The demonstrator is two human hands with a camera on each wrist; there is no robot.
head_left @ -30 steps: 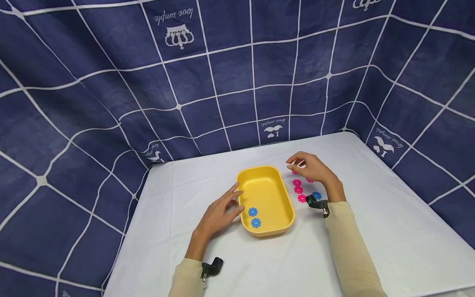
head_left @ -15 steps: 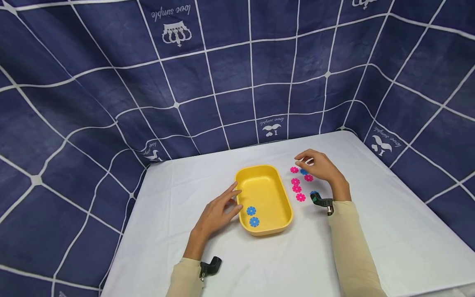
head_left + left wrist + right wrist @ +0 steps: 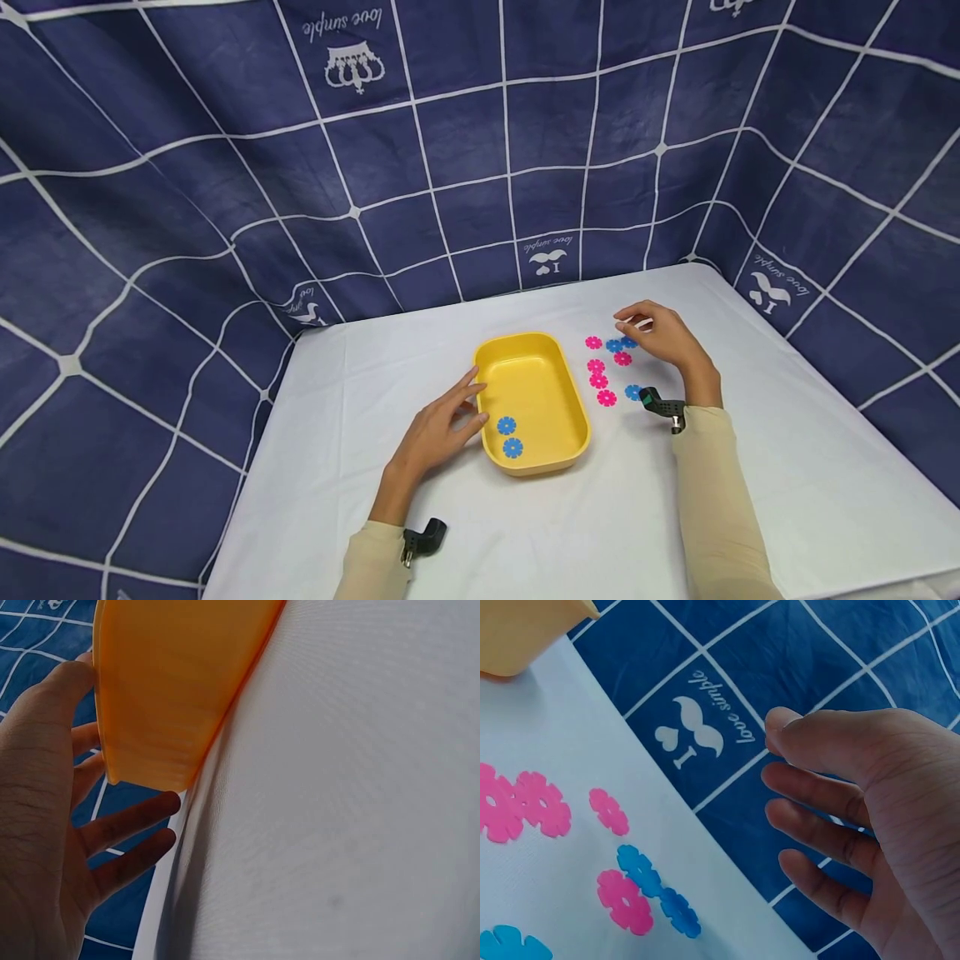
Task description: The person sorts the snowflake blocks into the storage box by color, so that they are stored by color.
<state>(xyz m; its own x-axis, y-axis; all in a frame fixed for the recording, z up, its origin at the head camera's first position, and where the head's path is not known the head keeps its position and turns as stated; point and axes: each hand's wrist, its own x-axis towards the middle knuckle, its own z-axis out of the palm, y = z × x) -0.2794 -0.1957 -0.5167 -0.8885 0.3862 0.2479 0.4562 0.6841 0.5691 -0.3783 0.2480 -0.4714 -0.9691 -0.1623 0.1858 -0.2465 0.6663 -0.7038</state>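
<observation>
My left hand [image 3: 437,433] touches the left rim of a yellow plastic tray [image 3: 536,400], fingers spread. In the left wrist view, the thumb lies against the rim of the tray [image 3: 172,690]. Two blue notched flower-shaped discs [image 3: 513,448] lie flat inside, near the front left corner. Right of the tray my right hand [image 3: 660,333] hovers with loosely bent fingers and nothing in them. Just left of and below its fingertips lie two blue discs [image 3: 613,346], touching or overlapping, with a pink disc [image 3: 622,358] beside them. The right wrist view shows these blue discs [image 3: 639,870] clearly.
More pink discs [image 3: 596,367] lie in a loose column along the tray's right side. Another blue disc [image 3: 633,392] sits close to the right wrist camera [image 3: 660,405]. A white cloth [image 3: 390,358] covers the table; a blue checked curtain [image 3: 465,200] stands behind.
My right hand has moved right, away from the tray, with nothing in it. Blue discs formerly hidden under it now show. The left hand stays at the rim.
</observation>
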